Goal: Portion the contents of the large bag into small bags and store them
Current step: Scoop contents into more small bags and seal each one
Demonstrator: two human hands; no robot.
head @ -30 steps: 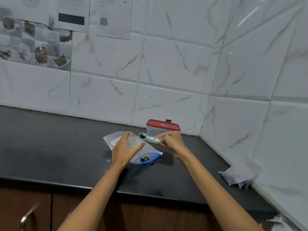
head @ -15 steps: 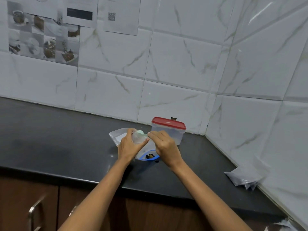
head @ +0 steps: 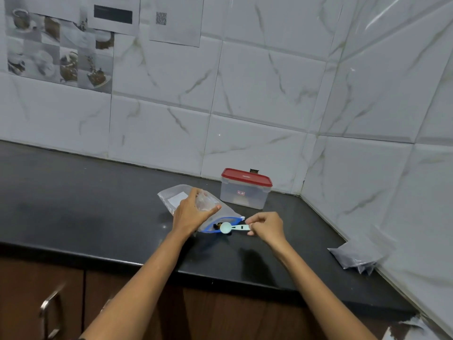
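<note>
A large clear zip bag (head: 171, 200) with a blue-edged mouth lies on the black counter (head: 85, 204), a few dark pieces showing at its opening. My left hand (head: 191, 214) rests on it and pinches a small clear bag (head: 204, 202) upright. My right hand (head: 266, 227) holds the handle of a pale green measuring spoon (head: 230, 228), whose bowl sits at the large bag's mouth.
A clear container with a red lid (head: 245, 188) stands behind the bags near the wall corner. Filled small bags of dark contents (head: 355, 256) lie at the right against the tiled wall. Wooden cabinet doors with a metal handle (head: 49, 312) are below the counter edge.
My right hand has brought the spoon from the small bag in my left hand down and to the right, to the large bag's mouth. The left hand stays on the bags.
</note>
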